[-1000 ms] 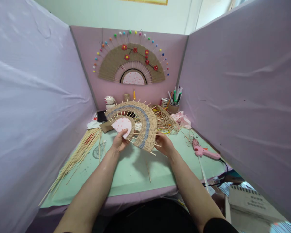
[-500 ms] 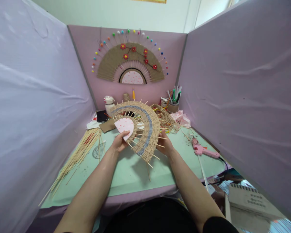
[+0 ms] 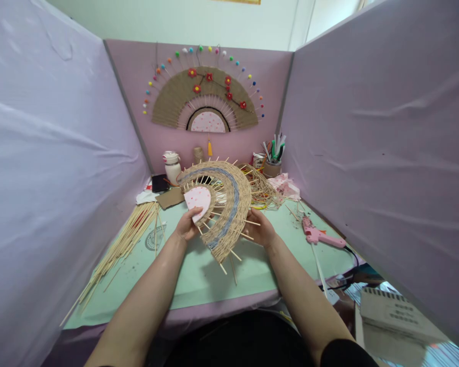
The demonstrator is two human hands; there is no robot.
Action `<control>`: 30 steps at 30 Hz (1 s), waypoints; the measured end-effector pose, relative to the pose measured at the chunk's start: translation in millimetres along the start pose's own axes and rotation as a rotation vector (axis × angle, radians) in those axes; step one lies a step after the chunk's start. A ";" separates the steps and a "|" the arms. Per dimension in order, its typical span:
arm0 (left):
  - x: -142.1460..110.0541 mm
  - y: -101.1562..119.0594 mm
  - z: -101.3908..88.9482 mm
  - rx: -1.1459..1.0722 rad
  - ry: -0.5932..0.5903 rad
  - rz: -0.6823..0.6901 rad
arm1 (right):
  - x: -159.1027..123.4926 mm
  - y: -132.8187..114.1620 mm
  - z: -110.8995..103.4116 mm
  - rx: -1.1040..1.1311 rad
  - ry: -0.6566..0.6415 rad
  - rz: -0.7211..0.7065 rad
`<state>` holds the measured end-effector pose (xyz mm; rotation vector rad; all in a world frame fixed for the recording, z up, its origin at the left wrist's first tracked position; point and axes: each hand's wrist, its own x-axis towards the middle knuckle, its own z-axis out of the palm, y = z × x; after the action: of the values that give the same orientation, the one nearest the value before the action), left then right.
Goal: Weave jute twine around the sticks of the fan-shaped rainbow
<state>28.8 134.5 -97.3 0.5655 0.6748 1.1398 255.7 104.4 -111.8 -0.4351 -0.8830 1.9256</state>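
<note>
A woven fan (image 3: pixel 241 196) of tan cord on thin wooden sticks, with a blue-grey band along its middle, is held tilted above the table. Its pink spotted half-round base (image 3: pixel 197 200) is pinched by my left hand (image 3: pixel 188 224), thumb on top and fingers underneath. At the outer right edge, my right hand (image 3: pixel 260 228) supports the fan among the protruding stick ends; its fingers are partly hidden behind the weave.
Bamboo sticks (image 3: pixel 126 250) and a protractor (image 3: pixel 155 237) lie left. A pink glue gun (image 3: pixel 321 235) rests right. Behind are tangled cord (image 3: pixel 262 187), a white bottle (image 3: pixel 172 167) and a tool pot (image 3: pixel 272 168). A finished fan (image 3: pixel 168 104) hangs on the back panel.
The woven fan has turned slightly clockwise, its lower end swinging left and down. Both hands keep their hold, with the right hand's fingers shifting a little at the edge.
</note>
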 end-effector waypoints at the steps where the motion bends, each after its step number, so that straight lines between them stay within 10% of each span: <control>1: 0.0 -0.2 -0.3 0.010 0.000 -0.004 | -0.7 -1.4 0.7 0.004 -0.006 0.025; 19: 1.7 0.0 -6.4 0.056 -0.009 -0.037 | 2.9 1.0 2.5 -0.108 0.083 0.092; 30: 1.0 14.8 -9.6 0.043 0.032 0.049 | 4.1 4.7 -7.9 -0.643 -0.053 -0.125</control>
<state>12.8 140.9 -93.5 0.6040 0.7174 1.1847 255.7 109.7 -120.4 -0.6843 -1.5300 1.5130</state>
